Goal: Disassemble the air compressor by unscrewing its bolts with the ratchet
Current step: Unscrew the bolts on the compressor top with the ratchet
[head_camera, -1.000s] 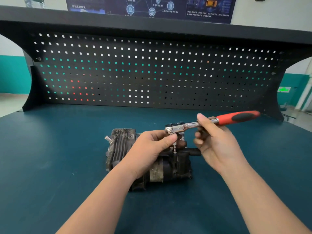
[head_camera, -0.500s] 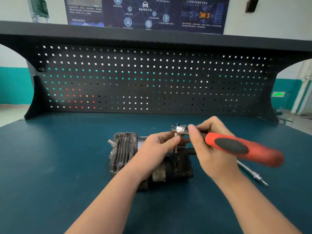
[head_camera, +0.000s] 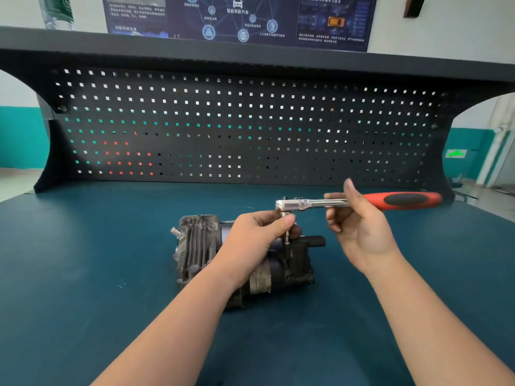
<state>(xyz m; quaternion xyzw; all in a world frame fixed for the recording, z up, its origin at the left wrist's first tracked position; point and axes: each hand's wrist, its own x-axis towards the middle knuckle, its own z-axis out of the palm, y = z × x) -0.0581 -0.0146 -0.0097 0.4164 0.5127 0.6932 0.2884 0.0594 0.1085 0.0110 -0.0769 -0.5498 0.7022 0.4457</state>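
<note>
While sat mid-bench on the teal mat (head_camera: 83, 274), 1 grimy finned-metal air compressor (head_camera: 195, 243), half hidden behind the left hand (head_camera: 259, 235). Pinching the thin bit under the chrome head of 1 ratchet (head_camera: 312, 203), that hand. Right hand (head_camera: 359, 227) loosely curled round the shiny shaft, fingers fairly relaxed, orange-and-black grip sticking out right. Behind: black pegboard (head_camera: 250, 121) full of square holes, blue poster (head_camera: 237, 18), 1 plastic bottle (head_camera: 57, 11) up top.

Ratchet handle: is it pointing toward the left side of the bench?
No, the ratchet lies level with its red handle out to the right, held by the right hand.
</note>
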